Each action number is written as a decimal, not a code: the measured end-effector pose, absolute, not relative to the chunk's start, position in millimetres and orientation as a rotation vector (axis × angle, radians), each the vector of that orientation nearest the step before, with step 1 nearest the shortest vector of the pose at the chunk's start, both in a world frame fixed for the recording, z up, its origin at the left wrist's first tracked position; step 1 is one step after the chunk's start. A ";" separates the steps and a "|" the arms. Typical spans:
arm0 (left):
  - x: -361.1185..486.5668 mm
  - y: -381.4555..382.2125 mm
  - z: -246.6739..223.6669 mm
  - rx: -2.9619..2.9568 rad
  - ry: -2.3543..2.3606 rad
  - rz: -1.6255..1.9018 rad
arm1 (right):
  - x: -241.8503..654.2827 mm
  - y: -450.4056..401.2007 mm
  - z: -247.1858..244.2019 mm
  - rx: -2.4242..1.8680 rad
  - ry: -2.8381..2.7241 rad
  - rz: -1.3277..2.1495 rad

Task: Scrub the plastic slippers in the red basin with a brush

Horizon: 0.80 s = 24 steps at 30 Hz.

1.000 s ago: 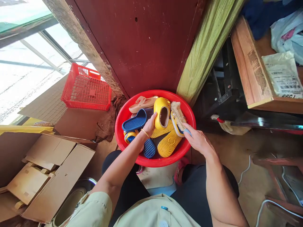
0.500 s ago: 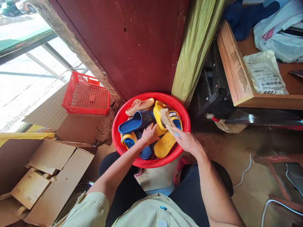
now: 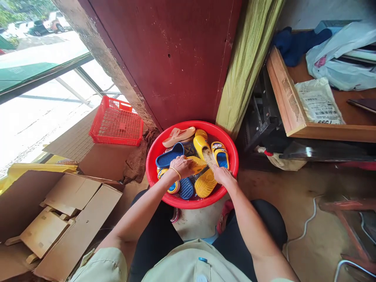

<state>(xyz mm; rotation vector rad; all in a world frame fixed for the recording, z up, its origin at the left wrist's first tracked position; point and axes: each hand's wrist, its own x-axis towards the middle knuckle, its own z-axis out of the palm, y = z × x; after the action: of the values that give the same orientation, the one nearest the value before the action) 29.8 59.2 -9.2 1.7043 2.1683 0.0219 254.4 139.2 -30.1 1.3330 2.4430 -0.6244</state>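
Note:
A red basin [image 3: 235, 156] on the floor between my knees holds several slippers in water. My left hand [image 3: 181, 166] is closed on a yellow slipper [image 3: 196, 164], which is tilted with its sole partly showing. In my right hand [image 3: 223, 175] is a scrubbing brush [image 3: 209, 158] with pale bristles, close beside that slipper. Around them lie a navy slipper [image 3: 169, 157], a beige slipper [image 3: 179, 136], a yellow clog [image 3: 201, 143], a yellow-and-blue cartoon slipper [image 3: 219, 153] and a yellow sole [image 3: 205, 184]. My fingers hide part of the brush handle.
Left of the basin are a red plastic crate [image 3: 117, 121], a brown cloth [image 3: 135, 164] and an open cardboard box [image 3: 88, 223] with wooden pieces. A dark red panel [image 3: 164, 70] rises behind. To the right stand an open drawer [image 3: 289, 98] and a white cable [image 3: 307, 223].
My left hand has raised the yellow slipper from among the others. My right hand has brought the brush down beside it. The view has shifted, so the basin sits slightly further right.

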 end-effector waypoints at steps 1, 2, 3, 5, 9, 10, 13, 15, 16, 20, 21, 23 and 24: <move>22.9 51.6 -8.5 1.615 2.155 0.132 | 255.7 139.9 -28.5 1.331 2.444 -0.625; 17.1 43.2 -10.9 1.487 2.114 0.282 | 257.8 140.4 -26.4 1.328 2.449 -0.631; 13.1 34.5 -16.3 1.320 2.034 0.457 | 260.1 140.0 -24.0 1.325 2.463 -0.644; 11.4 18.0 -33.5 0.870 1.750 0.786 | 263.4 135.1 -19.8 1.342 2.524 -0.669; 27.1 -1.2 -71.8 0.103 1.253 1.122 | 252.3 108.0 -22.7 1.283 2.746 -0.717; 31.6 -3.0 -78.6 0.018 1.162 1.169 | 246.6 101.4 -26.1 1.229 2.780 -0.722; 39.1 -6.6 -90.7 -0.072 0.983 1.239 | 233.5 97.0 -37.1 1.160 2.761 -0.686; 38.9 -9.8 -94.5 -0.071 0.977 1.275 | 232.5 106.2 -41.1 1.242 2.686 -0.625; 37.6 -11.5 -95.8 -0.062 0.990 1.293 | 234.0 111.6 -41.8 1.289 2.658 -0.606; 31.0 -15.6 -100.1 -0.012 1.034 1.333 | 239.7 118.3 -42.2 1.217 2.824 -0.648; 29.8 -15.7 -100.7 -0.001 1.038 1.338 | 239.3 117.1 -42.9 1.153 2.893 -0.665; 28.1 -15.0 -100.8 0.015 1.016 1.348 | 237.9 116.7 -45.1 1.117 2.940 -0.660; 27.6 -14.6 -100.2 0.016 0.982 1.352 | 237.5 118.4 -46.5 1.157 2.921 -0.646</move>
<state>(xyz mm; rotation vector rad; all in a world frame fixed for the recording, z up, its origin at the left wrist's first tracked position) 27.6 -14.6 -100.2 0.0164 0.9824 1.3523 237.5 118.4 -46.5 1.1567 2.9210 -0.6456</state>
